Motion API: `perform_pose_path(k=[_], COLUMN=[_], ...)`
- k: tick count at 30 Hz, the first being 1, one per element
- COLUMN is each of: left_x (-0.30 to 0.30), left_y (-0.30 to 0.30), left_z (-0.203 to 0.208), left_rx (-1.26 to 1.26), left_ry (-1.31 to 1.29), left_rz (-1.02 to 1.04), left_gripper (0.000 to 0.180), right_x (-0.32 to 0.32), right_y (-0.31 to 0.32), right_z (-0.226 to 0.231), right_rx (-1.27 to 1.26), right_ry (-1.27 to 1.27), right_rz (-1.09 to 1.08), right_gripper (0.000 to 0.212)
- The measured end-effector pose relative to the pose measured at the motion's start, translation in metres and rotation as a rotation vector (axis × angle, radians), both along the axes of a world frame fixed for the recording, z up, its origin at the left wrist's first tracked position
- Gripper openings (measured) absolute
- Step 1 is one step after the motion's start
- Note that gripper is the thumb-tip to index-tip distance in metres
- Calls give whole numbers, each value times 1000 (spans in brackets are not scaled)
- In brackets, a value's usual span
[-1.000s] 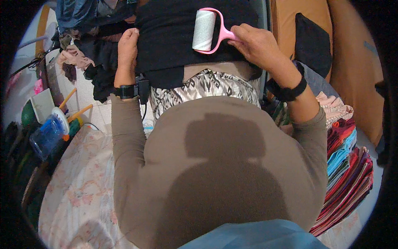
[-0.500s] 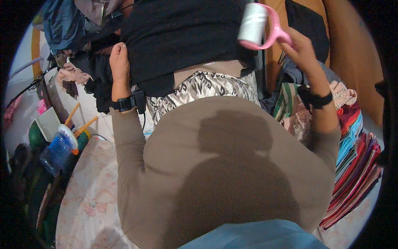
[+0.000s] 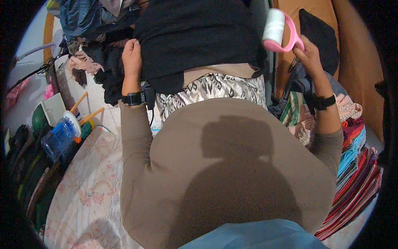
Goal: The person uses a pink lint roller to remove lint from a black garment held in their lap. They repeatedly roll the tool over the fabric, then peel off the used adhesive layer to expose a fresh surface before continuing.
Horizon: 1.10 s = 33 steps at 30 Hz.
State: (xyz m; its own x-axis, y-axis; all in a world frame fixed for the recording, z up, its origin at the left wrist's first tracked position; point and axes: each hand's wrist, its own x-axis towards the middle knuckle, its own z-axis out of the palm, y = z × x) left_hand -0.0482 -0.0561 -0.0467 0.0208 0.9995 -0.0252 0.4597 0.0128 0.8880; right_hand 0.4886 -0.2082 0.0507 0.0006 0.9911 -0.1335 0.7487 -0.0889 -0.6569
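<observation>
A black garment (image 3: 203,37) is spread in front of me, its near edge lying over a beige piece of cloth (image 3: 222,71) and my patterned trousers. My left hand (image 3: 132,58) pinches the garment's left edge. In my right hand (image 3: 309,56) is a lint roller (image 3: 275,27) with a white sticky roll and a pink handle. The roller is raised just past the garment's right side, above the orange-brown surface, and appears apart from the cloth.
Rumpled dark and blue clothes (image 3: 81,18) lie at the far left. A clear blue plastic container (image 3: 61,137) and wooden sticks stand left. Folded cloths (image 3: 352,186) are stacked at right, near a striped cloth (image 3: 293,110). A black item (image 3: 317,37) lies on the orange-brown surface (image 3: 284,62).
My right hand has moved the lint roller slightly right and down, off the garment's right edge. The whole view has shifted a little; my left hand still grips the garment.
</observation>
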Motion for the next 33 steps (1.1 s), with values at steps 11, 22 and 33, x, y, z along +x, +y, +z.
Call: perform_pose_path(k=[11, 22, 33], left_x=[-8, 0, -3], left_y=[2, 2, 2], left_z=[-4, 1, 3], left_rx=[73, 63, 108], left_ry=[223, 308, 329], left_rz=[-22, -4, -40], left_gripper=[27, 26, 27], right_x=[16, -77, -34], right_y=[-19, 46, 34], right_z=[-54, -100, -89], right_rx=[-81, -231, -385], right_ry=[-58, 1195, 967], right_rz=[-83, -453, -409], right_gripper=[22, 48, 37])
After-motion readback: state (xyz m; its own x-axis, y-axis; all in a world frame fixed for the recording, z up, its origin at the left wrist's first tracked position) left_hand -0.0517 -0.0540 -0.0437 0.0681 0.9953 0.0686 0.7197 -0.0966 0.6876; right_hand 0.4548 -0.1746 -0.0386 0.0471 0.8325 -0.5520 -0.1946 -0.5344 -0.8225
